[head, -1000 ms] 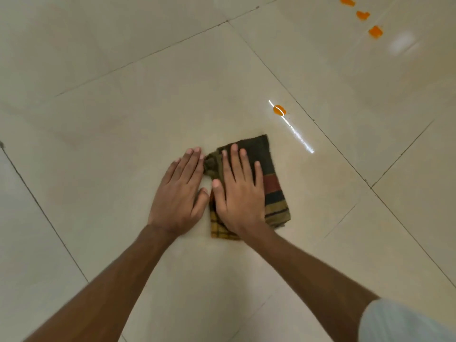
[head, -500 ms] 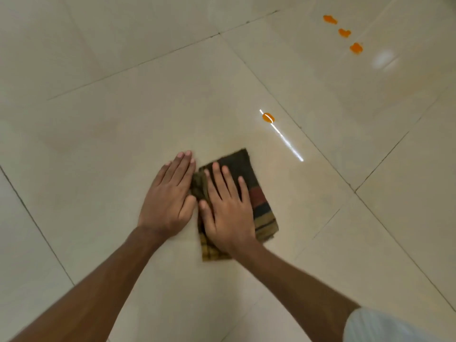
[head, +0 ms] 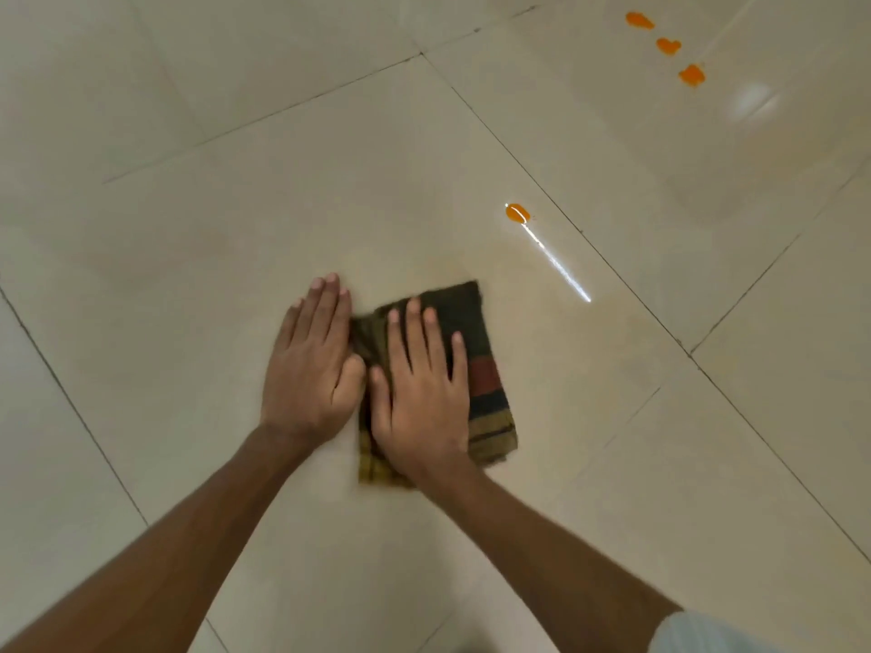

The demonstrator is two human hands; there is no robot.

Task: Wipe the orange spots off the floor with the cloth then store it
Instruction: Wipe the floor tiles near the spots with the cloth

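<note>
A folded dark checked cloth [head: 485, 369] with red and yellow stripes lies flat on the cream floor tiles. My right hand [head: 424, 393] presses palm-down on it, fingers spread. My left hand [head: 311, 365] lies flat on the bare tile right beside the cloth's left edge, its thumb against the cloth. One orange spot [head: 517, 213] sits on the floor up and to the right of the cloth, apart from it. Three more orange spots [head: 668, 45] form a short row at the far top right.
Glossy cream tiles [head: 235, 228] with dark grout lines fill the whole view. A bright streak of reflected light [head: 556, 263] runs from the near orange spot toward the right. A pale sleeve [head: 707, 633] shows at the bottom right corner.
Both hands and the cloth have stayed pressed together on the same tile; the view has shifted slightly. The orange spots look unchanged.
</note>
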